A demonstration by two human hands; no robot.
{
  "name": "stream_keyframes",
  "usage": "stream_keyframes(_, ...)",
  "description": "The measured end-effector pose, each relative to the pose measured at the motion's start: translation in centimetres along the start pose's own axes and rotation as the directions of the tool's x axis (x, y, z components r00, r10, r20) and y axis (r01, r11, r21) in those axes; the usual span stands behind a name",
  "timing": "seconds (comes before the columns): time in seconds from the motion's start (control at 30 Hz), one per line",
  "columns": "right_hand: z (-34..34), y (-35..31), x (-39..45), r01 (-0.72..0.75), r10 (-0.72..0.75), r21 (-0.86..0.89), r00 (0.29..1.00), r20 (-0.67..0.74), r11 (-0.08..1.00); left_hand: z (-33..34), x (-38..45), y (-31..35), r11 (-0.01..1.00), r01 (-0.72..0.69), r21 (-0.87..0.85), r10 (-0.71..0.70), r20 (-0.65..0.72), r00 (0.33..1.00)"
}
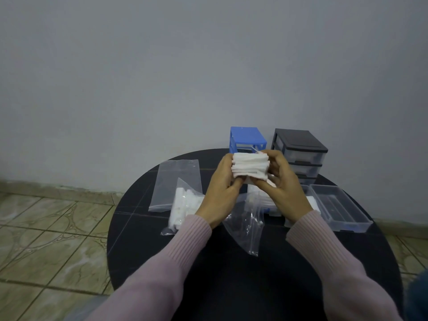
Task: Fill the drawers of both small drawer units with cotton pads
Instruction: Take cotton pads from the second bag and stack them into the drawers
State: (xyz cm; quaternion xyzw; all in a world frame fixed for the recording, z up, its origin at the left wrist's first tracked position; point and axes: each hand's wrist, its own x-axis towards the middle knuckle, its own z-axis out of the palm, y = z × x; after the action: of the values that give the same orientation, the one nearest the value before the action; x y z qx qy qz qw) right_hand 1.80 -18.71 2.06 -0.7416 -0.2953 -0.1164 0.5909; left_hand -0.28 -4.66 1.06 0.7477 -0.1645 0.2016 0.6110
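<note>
Holding a thick stack of white cotton pads [250, 165] above the middle of a round black table [266, 274], a person in pink ribbed sleeves grips the bundle from both sides: the left hand [220, 193] curls around its left end, the right hand [283, 185] clasps its right end, fingers wrapped underneath. At the table's far edge, against a grey wall, stand the two small drawer units: a blue drawer unit [247, 139], partly hidden behind the pads, and just to its right a black-framed drawer unit [300, 154] with clear drawers. A clear drawer [340, 208] lies pulled out on the table near the right edge, in front of the black-framed unit; another, partly hidden behind the right hand, appears to hold white pads. On the left side lie an empty clear bag [177, 181] and, nearer the person, a bag of cotton pads [183, 205]. A crumpled clear bag [246, 225] rests between the wrists.
</note>
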Motion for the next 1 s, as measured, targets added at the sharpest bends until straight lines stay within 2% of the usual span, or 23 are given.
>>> stream_keyframes(0.17, -0.6, 0.0, 0.0, 0.021, -0.022, -0.012, 0.994, -0.105, 1.0, 0.0, 0.0, -0.3, 1.0, 0.007, -0.014, -0.006, 0.019, 1.0)
stream_keyframes(0.37, -1.1, -0.2, -0.2, -0.007, 0.01, 0.027, 0.994, -0.11, 1.0, 0.3, -0.1, -0.3, 0.999, 0.024, -0.038, -0.024, 0.004, 1.0)
stream_keyframes(0.5, -1.2, -0.1, -0.2, -0.048, 0.064, 0.132, 0.991, -0.118, 0.99, 0.3, 0.1, -0.4, 0.997, 0.052, -0.06, -0.052, 0.006, 0.999)
stream_keyframes(0.6, -1.1, -0.2, -0.6, -0.018, 0.038, 0.133, 0.988, -0.149, 0.991, 0.4, 0.1, -0.4, 0.997, 0.036, -0.069, -0.036, 0.004, 0.999)
stream_keyframes(0.67, -1.0, -0.4, -1.0, 0.057, -0.044, 0.073, 0.985, -0.164, 0.996, 0.4, 0.1, -0.3, 0.997, 0.023, -0.073, -0.023, -0.005, 1.0)
stream_keyframes(0.77, -1.1, -0.4, -0.9, 0.145, -0.159, -0.139, 0.983, -0.095, 0.98, 0.4, 0.1, -0.4, 0.997, 0.028, -0.072, -0.028, 0.002, 1.0)
stream_keyframes(1.0, -1.9, 0.1, -0.3, 0.171, -0.172, -0.259, 0.985, 0.018, 0.951, 0.3, 0.0, -0.5, 0.993, 0.075, -0.088, -0.072, 0.033, 0.997)
